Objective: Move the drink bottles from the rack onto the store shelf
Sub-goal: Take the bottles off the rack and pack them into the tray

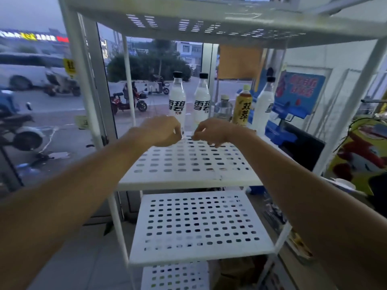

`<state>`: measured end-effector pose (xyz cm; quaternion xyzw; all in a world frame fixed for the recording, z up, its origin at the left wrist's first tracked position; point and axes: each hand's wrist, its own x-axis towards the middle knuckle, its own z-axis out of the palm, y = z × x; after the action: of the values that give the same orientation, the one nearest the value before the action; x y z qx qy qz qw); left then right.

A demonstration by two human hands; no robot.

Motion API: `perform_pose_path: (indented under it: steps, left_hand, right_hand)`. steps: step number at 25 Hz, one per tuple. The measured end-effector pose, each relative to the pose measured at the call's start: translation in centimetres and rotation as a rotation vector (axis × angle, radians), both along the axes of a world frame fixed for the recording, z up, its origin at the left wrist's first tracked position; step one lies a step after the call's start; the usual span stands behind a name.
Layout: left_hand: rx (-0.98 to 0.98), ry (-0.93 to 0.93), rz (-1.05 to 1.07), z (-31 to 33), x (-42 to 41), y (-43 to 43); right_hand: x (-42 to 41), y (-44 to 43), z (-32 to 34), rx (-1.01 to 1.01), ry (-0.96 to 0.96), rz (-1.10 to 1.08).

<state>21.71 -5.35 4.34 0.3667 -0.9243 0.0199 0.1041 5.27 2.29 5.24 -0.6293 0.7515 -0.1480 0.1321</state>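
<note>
Head view: white perforated shelf point(188, 164), middle tier of a white metal unit, with a second tier point(199, 222) below it and a top tier point(209, 24) overhead. Five bottles stand upright in a row along the shelf's far edge. From the far left corner going right: first white bottle point(177, 97) with black cap and black lettering; second white bottle point(202, 101) of the same kind, just beside it; a short clear bottle point(224, 107); an amber bottle point(243, 107) with a yellow label; third white bottle point(265, 103) near the far right corner. Both arms reach in over the shelf. Left hand point(163, 130) sits in front of the first white bottle's base, fingers point(178, 130) curled toward it; grasping or released, cannot tell, as the base is hidden. Right hand point(211, 130) sits in front of the second white bottle's base, fingers point(198, 136) curled likewise; contact cannot be told. The hands are close together but apart. Front half of the shelf bare. Behind the unit, a window onto a street with parked scooters point(127, 101); blue poster point(299, 91) at right.
</note>
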Motion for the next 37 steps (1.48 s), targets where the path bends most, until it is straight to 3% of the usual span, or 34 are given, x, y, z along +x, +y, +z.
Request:
perform_pose_path:
  steps: [3, 13, 16, 20, 22, 26, 28, 33, 37]
  left_hand:
    - [-0.009, 0.009, 0.061, -1.7, 0.2, -1.7]
    - [0.096, 0.295, 0.027, -4.9, -0.5, -5.7]
    - [0.123, 0.377, 0.079, -6.8, -0.5, -7.0]
    - [0.211, 0.459, 0.123, -8.3, 0.4, -8.2]
    - [0.260, 0.540, 0.143, -8.6, 1.0, -8.9]
    - [0.311, 0.729, 0.201, -8.5, 1.3, -8.6]
    - [0.363, 0.782, 0.203, -8.0, 1.3, -7.9]
    - [0.647, 0.854, 0.082, -7.9, 1.7, -6.7]
    - [0.638, 0.904, 0.002, -8.1, 3.2, -4.3]
  right_hand:
    - [0.4, -2.7, -1.4, -0.107, -0.029, 0.000]
    - [-0.5, -14.2, -4.2, -0.448, -0.666, -0.192]
    - [0.0, -17.0, -5.8, -0.552, -0.698, -0.202]
    - [0.4, -18.1, -8.2, -0.629, -0.593, -0.214]
    - [-0.3, -17.9, -8.1, -0.630, -0.619, -0.201]
    - [-1.0, -16.0, -8.3, -0.513, -1.019, -0.178]
    - [-0.2, -14.5, -9.0, -0.431, -1.124, -0.149]
    - [2.0, -10.5, -7.7, -0.398, -1.127, -0.023]
    - [4.0, -7.3, -6.3, -0.399, -1.046, 0.040]
